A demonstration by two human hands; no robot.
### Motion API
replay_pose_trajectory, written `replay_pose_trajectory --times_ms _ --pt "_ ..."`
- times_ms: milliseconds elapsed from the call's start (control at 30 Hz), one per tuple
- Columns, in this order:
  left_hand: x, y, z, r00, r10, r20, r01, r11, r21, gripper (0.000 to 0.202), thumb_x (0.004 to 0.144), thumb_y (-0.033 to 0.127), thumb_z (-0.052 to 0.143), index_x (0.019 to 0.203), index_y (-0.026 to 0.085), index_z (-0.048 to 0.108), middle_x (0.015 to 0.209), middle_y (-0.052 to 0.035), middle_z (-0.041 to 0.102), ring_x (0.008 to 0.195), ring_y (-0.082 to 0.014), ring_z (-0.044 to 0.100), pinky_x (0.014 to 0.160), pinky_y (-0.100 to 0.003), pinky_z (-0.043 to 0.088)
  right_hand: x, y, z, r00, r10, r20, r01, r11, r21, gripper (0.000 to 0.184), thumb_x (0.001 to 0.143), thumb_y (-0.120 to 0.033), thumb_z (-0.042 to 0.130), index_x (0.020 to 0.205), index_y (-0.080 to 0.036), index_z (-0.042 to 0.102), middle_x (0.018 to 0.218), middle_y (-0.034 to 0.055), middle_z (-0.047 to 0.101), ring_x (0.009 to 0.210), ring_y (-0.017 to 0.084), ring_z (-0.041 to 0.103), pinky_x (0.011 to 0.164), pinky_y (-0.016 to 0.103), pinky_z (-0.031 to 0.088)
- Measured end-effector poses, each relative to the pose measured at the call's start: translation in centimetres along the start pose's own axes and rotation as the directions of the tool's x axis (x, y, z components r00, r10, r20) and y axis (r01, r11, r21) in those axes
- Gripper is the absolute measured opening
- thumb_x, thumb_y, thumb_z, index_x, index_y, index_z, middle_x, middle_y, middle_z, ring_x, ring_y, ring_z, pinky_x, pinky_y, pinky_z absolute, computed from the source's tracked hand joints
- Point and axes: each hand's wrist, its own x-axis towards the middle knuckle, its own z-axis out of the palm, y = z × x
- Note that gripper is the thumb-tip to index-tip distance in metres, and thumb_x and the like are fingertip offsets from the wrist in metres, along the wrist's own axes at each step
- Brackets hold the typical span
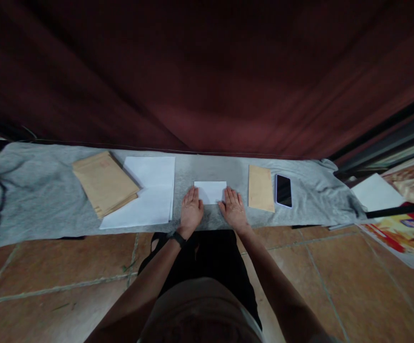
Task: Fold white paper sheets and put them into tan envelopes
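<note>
From where I stand, the person at the long surface draped in rumpled grey cloth has both hands laid flat, palms down, on either side of a small white rectangle of paper, perhaps folded, which lies on the cloth directly in front of their body. The left hand, with a dark band around its wrist, has its fingers extended and close together at the paper's left edge, gripping nothing. The right hand mirrors it at the right edge, fingers straight and slightly spread, pressed flat and not closed around anything; from here I can't quite tell how much of each fingertip rests on the paper. To the left of the hands lie large, flat white paper sheets, partly covered by a slanted stack of brown paper envelopes. Just beyond the right hand is a single tan paper envelope, and next to it, apart from it, a dark-screened phone with a pale lilac rim. A dark red fabric curtain hangs behind the surface, and reddish-brown floor tiles show below its near edge
</note>
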Motion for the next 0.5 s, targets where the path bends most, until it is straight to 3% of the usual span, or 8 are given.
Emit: replay_pose_trajectory --times_ms 67,167,267,333,500 --pt "0.6 0.5 -0.4 0.987 -0.159 -0.015 0.148 0.948 -0.281 0.054 0.087 0.014 0.052 0.141 0.005 0.053 0.154 -0.0203 0.050 0.147 -0.0283 0.043 0.124 -0.043 0.031 0.1 -0.3 0.1 1.000 0.007 -0.019 -0.007 1.000 -0.006 0.062 0.106 -0.041 0.040 0.155 -0.003 0.039 0.160 0.0206 0.041 0.151 0.033 0.035 0.125 0.052 0.022" --pt "1.9 1.2 -0.6 0.932 -0.363 0.027 0.301 0.729 -0.615 0.050 0.075 0.011 0.061 0.125 0.013 0.064 0.135 -0.0155 0.066 0.134 -0.0295 0.056 0.116 -0.046 0.043 0.1 -0.6 0.2 1.000 0.001 -0.031 -0.001 1.000 -0.003 0.061 0.106 -0.040 0.040 0.153 0.000 0.041 0.159 0.0223 0.042 0.150 0.034 0.035 0.124 0.053 0.023" --pt "3.0 1.3 -0.8 0.904 -0.423 0.069 0.344 0.620 -0.706 0.046 0.067 0.009 0.061 0.112 0.017 0.066 0.103 -0.0070 0.074 0.105 -0.0264 0.070 0.092 -0.041 0.058 0.1 -0.5 0.0 0.999 -0.005 -0.040 0.006 1.000 0.016 0.065 0.105 -0.044 0.041 0.154 -0.001 0.040 0.158 0.0239 0.043 0.150 0.034 0.036 0.123 0.054 0.025" --pt "3.2 1.3 -1.0 0.884 -0.457 0.097 0.366 0.550 -0.751 0.049 0.064 0.008 0.061 0.111 0.017 0.065 0.087 -0.0026 0.072 0.087 -0.0228 0.072 0.078 -0.035 0.058 0.0 -0.4 -0.3 0.999 -0.007 -0.041 0.009 0.999 0.032 0.067 0.105 -0.047 0.043 0.155 -0.002 0.039 0.158 0.0243 0.042 0.150 0.034 0.035 0.123 0.054 0.025" --pt "2.7 2.6 -1.9 0.867 -0.471 0.160 0.372 0.402 -0.837 0.054 0.062 0.012 0.066 0.116 0.015 0.064 0.076 0.0013 0.068 0.070 -0.0170 0.067 0.065 -0.027 0.052 -0.5 -1.3 -1.6 0.991 -0.131 0.023 0.124 0.973 0.193 0.070 0.101 -0.048 0.049 0.157 -0.008 0.036 0.165 0.0186 0.033 0.154 0.030 0.029 0.127 0.052 0.022"
